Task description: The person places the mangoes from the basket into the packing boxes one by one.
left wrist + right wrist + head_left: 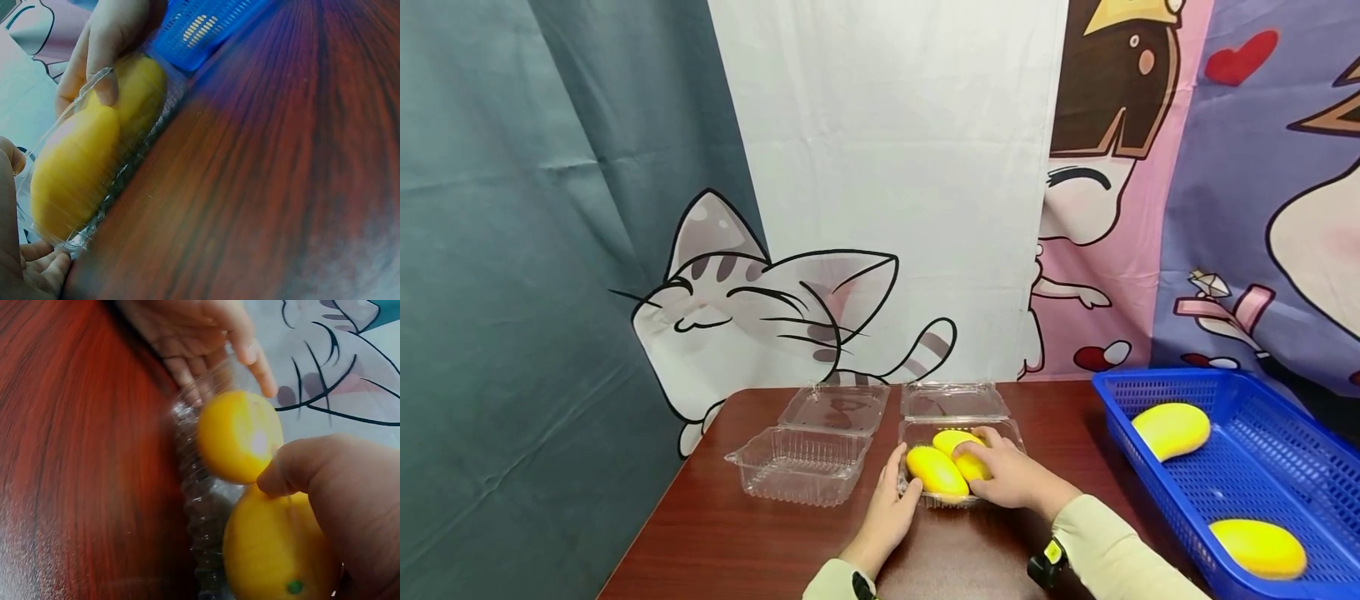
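A clear plastic clamshell box (pixel 955 410) with its lid folded back stands on the table, two yellow mangoes inside. The left mango (pixel 937 472) lies slanted near the box's front left; in the right wrist view it is the farther mango (pixel 234 434). My right hand (pixel 1011 473) holds the other mango (pixel 269 550), which has a green spot at its end, with the thumb pressing near where the two meet. Against the box's left wall rests my left hand (pixel 887 504), its fingers along the outside and the thumb by the front corner.
A second clear clamshell box (pixel 805 467), lid back, stands to the left. On the right is a blue plastic basket (pixel 1217 450) with one mango (pixel 1172 429) at its back and another mango (pixel 1261 548) nearer. A printed cloth (pixel 887 192) hangs behind the reddish-brown table (pixel 700 550).
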Motion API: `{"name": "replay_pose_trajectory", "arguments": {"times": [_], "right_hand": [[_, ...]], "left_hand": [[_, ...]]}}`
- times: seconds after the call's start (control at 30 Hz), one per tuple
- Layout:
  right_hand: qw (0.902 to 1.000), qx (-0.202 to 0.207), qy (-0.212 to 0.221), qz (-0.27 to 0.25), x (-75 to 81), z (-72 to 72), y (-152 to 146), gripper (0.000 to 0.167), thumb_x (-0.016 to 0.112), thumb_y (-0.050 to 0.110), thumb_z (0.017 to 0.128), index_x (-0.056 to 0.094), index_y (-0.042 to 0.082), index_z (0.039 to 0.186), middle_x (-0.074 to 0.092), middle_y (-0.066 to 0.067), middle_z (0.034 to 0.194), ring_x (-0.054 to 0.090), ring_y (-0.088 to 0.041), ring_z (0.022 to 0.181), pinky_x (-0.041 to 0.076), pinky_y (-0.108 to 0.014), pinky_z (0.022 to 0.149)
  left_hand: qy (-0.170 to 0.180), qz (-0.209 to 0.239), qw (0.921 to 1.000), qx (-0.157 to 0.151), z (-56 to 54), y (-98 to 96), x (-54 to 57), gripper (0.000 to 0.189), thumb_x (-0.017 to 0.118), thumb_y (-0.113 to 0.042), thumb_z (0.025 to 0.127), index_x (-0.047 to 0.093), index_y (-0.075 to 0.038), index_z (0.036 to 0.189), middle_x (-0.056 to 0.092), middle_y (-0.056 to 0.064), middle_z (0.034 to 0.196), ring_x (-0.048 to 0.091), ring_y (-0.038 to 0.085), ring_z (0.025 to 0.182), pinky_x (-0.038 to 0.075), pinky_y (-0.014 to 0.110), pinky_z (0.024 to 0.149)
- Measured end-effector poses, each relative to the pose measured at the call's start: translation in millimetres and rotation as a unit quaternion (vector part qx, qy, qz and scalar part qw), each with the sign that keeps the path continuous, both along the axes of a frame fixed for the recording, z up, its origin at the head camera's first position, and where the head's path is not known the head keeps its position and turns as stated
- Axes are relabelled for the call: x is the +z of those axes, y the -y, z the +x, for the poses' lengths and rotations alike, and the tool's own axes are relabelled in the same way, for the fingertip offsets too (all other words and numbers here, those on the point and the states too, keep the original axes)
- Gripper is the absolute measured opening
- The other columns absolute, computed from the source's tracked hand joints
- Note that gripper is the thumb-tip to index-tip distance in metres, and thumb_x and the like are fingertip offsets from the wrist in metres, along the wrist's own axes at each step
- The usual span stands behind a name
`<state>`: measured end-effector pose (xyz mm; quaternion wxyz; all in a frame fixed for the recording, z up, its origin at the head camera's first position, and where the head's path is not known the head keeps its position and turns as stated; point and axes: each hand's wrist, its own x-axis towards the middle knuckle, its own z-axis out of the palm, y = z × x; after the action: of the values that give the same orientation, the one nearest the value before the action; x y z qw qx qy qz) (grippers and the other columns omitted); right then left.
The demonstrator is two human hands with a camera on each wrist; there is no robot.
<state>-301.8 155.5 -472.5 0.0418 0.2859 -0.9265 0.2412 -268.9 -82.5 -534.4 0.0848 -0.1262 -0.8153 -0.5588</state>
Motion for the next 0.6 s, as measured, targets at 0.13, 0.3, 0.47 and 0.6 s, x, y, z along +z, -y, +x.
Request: {"name": "replay_pose_trajectory", "arguments": {"times": [0.13, 0.3, 0.47, 0.6], "right_hand": [[0.9967, -0.009, -0.045, -0.067, -5.2, -3.9, -4.8, 0.037, 0.071, 0.013, 0.085, 0.065, 0.016, 0.121, 0.056, -0.014, 0.13, 0.055, -0.038, 0.115, 0.047, -0.059, 0.095], [0.9718, -0.111, -0.078, -0.193, -14.3, -9.8, -15.9, 0.034, 0.068, 0.004, 0.088, 0.064, 0.006, 0.122, 0.062, -0.014, 0.123, 0.061, -0.034, 0.11, 0.05, -0.053, 0.094], [0.9258, -0.218, -0.041, -0.306, -19.9, -9.8, -27.4, 0.034, 0.065, 0.003, 0.092, 0.059, 0.004, 0.126, 0.062, -0.019, 0.123, 0.06, -0.034, 0.109, 0.048, -0.037, 0.09], [0.891, -0.255, 0.0, -0.376, -32.9, -9.5, -32.9, 0.04, 0.064, 0.002, 0.093, 0.054, 0.001, 0.132, 0.059, -0.021, 0.125, 0.058, -0.028, 0.108, 0.041, -0.015, 0.083]], "left_hand": [[0.002, 0.001, 1.0, 0.002, 0.3, 0.3, 0.8, 0.062, 0.058, -0.019, 0.101, 0.032, -0.007, 0.156, 0.04, 0.02, 0.154, 0.042, 0.035, 0.142, 0.031, 0.054, 0.115], [0.012, 0.012, 0.9999, -0.001, 0.4, 1.5, -0.3, 0.062, 0.059, -0.017, 0.1, 0.033, -0.008, 0.156, 0.039, 0.019, 0.155, 0.041, 0.033, 0.142, 0.031, 0.054, 0.115], [0.013, 0.001, 0.9999, 0.0, -0.8, 1.5, 0.4, 0.062, 0.059, -0.016, 0.099, 0.034, -0.009, 0.155, 0.039, 0.019, 0.155, 0.04, 0.034, 0.143, 0.03, 0.056, 0.115], [0.014, 0.006, 0.9999, -0.003, 1.2, 1.1, 3.1, 0.061, 0.058, -0.014, 0.098, 0.036, -0.009, 0.155, 0.041, 0.019, 0.155, 0.042, 0.034, 0.142, 0.032, 0.055, 0.114]]}}
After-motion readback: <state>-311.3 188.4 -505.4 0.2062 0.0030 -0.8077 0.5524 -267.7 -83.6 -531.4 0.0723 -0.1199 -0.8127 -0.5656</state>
